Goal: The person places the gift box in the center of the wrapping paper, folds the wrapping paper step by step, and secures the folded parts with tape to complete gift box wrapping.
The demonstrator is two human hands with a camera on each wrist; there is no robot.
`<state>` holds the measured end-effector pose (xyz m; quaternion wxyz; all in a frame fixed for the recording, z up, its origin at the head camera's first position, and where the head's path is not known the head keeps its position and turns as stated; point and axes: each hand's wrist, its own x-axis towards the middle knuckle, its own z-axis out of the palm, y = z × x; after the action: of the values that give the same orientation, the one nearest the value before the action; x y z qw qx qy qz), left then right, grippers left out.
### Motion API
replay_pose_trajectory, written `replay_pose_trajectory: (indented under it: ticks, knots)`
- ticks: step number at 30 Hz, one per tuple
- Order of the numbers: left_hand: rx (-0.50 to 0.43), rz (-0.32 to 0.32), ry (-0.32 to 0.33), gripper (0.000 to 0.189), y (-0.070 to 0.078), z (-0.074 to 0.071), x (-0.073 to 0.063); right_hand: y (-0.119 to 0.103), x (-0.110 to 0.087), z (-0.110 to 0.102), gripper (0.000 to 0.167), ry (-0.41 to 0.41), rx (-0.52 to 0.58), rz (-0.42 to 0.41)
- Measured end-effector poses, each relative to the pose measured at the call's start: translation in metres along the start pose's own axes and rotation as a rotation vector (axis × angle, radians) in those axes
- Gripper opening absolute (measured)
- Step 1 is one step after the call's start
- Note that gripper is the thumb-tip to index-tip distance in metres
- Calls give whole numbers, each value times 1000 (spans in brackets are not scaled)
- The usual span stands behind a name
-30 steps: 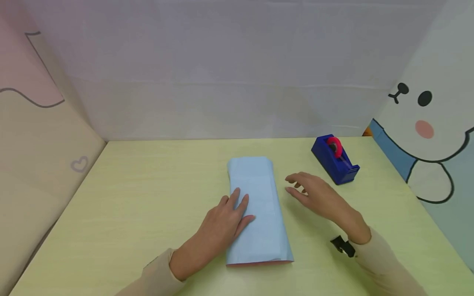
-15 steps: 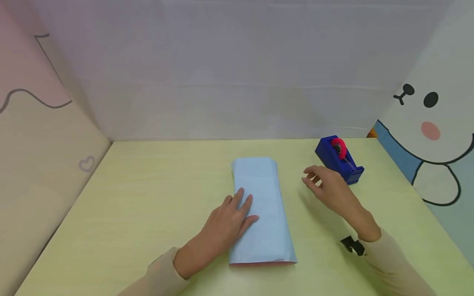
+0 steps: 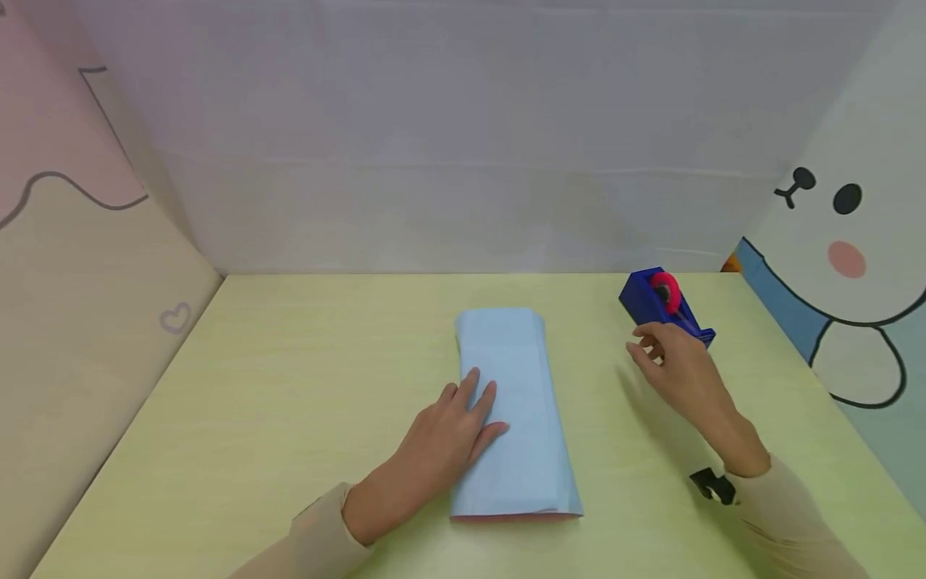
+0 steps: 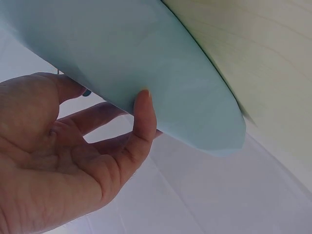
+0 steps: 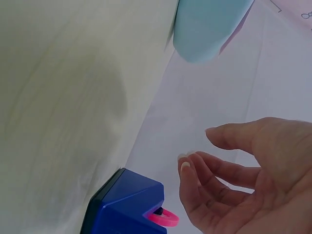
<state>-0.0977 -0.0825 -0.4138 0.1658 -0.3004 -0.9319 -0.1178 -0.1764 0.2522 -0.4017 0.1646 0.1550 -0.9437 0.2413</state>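
A folded light blue paper packet (image 3: pixel 510 410) lies lengthwise on the table, a reddish inner side showing along its near edge. My left hand (image 3: pixel 441 446) rests on its left side with the fingers spread; the left wrist view has the fingers (image 4: pixel 145 109) along the paper's edge. Off to the right, my right hand (image 3: pixel 683 374) hovers over the table beside a blue tape dispenser (image 3: pixel 640 299) with a red roll core (image 3: pixel 666 291). Its fingers are loosely bent and hold nothing. In the head view this hand covers part of the dispenser's near end.
The pale yellow-green table (image 3: pixel 311 362) meets a whitish back wall (image 3: pixel 448 161). Panels with cartoon drawings stand on both sides, the right one showing a white animal figure (image 3: pixel 857 241). A black clip (image 3: pixel 712 486) hangs by my right sleeve.
My right hand has moved right, away from the paper packet and up to the tape dispenser. The left hand has stayed on the packet. The head view has shifted slightly.
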Motion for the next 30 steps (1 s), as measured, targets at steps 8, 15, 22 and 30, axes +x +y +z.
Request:
replay_pose_trajectory:
  ticks: [8, 15, 22, 30]
  knots:
    - [-12, 3, -1, 48, 1, -2, 0, 10, -4, -4, 25, 14, -22, 61]
    - [-2, 3, -9, 48, 1, 0, 0, 26, -11, -8, 26, 69, -71, 110]
    - [13, 10, 2, 48, 1, 1, 0, 34, -13, -10, 29, 81, -80, 157]
    - [14, 12, 29, 48, 1, 1, -1, 41, -12, -15, 30, 135, -103, 186]
